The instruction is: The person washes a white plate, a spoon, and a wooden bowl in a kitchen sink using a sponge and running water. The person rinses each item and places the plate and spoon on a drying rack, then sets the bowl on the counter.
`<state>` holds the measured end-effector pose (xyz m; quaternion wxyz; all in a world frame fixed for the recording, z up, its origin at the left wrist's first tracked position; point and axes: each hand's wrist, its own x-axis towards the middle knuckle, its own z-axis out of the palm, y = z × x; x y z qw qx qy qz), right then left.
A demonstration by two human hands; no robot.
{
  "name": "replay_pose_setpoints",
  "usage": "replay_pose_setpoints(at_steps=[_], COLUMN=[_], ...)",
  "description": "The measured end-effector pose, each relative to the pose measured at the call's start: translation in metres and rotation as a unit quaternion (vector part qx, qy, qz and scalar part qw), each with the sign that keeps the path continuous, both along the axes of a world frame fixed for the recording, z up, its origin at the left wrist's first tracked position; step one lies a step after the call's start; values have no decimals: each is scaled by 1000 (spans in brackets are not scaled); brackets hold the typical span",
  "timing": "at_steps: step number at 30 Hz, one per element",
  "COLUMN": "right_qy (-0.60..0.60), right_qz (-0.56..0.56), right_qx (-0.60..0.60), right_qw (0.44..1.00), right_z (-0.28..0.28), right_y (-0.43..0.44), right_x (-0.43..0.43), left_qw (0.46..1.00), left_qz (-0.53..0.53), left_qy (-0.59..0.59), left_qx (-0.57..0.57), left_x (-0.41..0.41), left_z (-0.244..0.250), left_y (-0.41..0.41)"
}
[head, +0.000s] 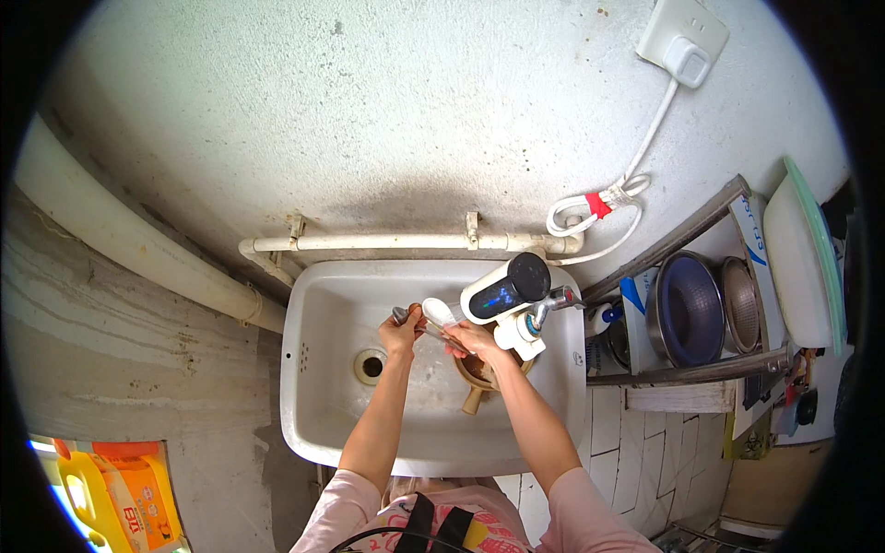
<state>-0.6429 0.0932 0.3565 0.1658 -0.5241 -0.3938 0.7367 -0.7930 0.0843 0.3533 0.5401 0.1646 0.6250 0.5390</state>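
Note:
Both hands are over a white ceramic sink (pixel 429 442). My left hand (pixel 399 336) grips a metal utensil, apparently a spoon (pixel 399 316), near its rounded end. Its shaft seems to run across toward my right hand (pixel 477 339). The right fingers hold a white spoon (pixel 434 308), with its bowl pointing up and left, just beside the heater faucet (pixel 505 290). Below the right hand, a tan-brown handled pot (pixel 472 403) rests in the basin with brownish contents, partly hidden by my hand and forearm. Left of it is the drain hole (pixel 373 366).
A white pipe (pixel 387 242) runs along the wall behind the sink. The faucet's cable (pixel 650 131) leads to a wall socket (pixel 681 38). At right, a metal rack (pixel 691 366) holds basins and a colander (pixel 741 304). A yellow jug (pixel 117 498) stands lower left.

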Motion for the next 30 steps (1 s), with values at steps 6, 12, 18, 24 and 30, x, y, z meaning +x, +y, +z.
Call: replay_pose_setpoints(at_steps=[6,12,18,24,30], right_qy=[-10,124,-95,-379,-415], right_qz=[35,64,38,78,136], right_qx=[-14,-18,200,438,369], right_qw=[999,990,974,812,820], right_z=[0,25,27,82,12], right_y=[11,-23,-67,-101,-125], right_x=[-20,7,-5,-50,-48], left_qw=[998,959,910,991,825], left_qz=[67,-43,-68,-61,-249], left_qy=[-19,-279,-410,117,484], left_qx=[-4,17,-15,-5,-152], left_x=[-11,4,3,-8,-21], left_z=[-17,-22,-13,43,34], left_y=[0,-12,-40,-72,-97])
